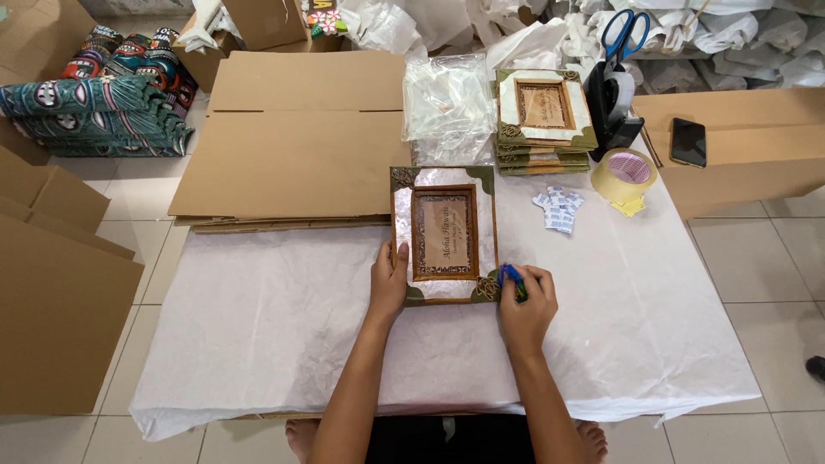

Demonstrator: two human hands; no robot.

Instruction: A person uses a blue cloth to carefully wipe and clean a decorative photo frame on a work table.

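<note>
Picture frame (444, 234) under flat, released left hand (388, 281); right hand (526, 301) beside it, seemingly grasping blue object (510, 275).

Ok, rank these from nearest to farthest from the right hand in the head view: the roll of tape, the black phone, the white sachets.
From the right hand:
1. White sachets, on the white sheet just beyond the hand, slightly right.
2. Roll of tape, farther back and right, near the sheet's edge.
3. Black phone, farthest, on the cardboard at the right.
</note>
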